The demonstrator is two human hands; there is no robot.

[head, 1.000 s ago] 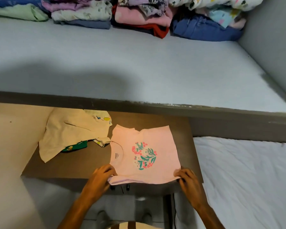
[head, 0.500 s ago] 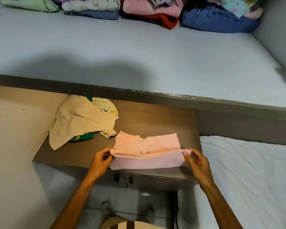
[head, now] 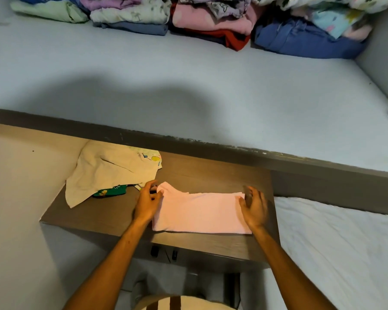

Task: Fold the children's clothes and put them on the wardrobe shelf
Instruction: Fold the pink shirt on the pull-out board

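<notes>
A pink children's shirt (head: 199, 212) lies folded in half on the brown wooden table (head: 211, 173), plain side up. My left hand (head: 147, 203) pinches its upper left corner. At the shirt's right edge my right hand (head: 254, 206) is blurred, with its fingers spread and nothing held. A cream garment (head: 108, 171) lies crumpled at the table's back left, and a green piece (head: 109, 191) pokes out from under it. The pale wardrobe shelf (head: 188, 86) runs above the table, with stacks of folded clothes (head: 211, 21) along its back.
The shelf has a dark front edge (head: 233, 153) just behind the table and a grey side wall (head: 383, 52) at the right. A white bed sheet (head: 334, 242) lies to the right of the table. A beige wall (head: 20, 175) stands to the left.
Both hands lifted the shirt's near edge and carried it away from me, folding the shirt in half and hiding the flower print. My right hand has let go of the edge.
</notes>
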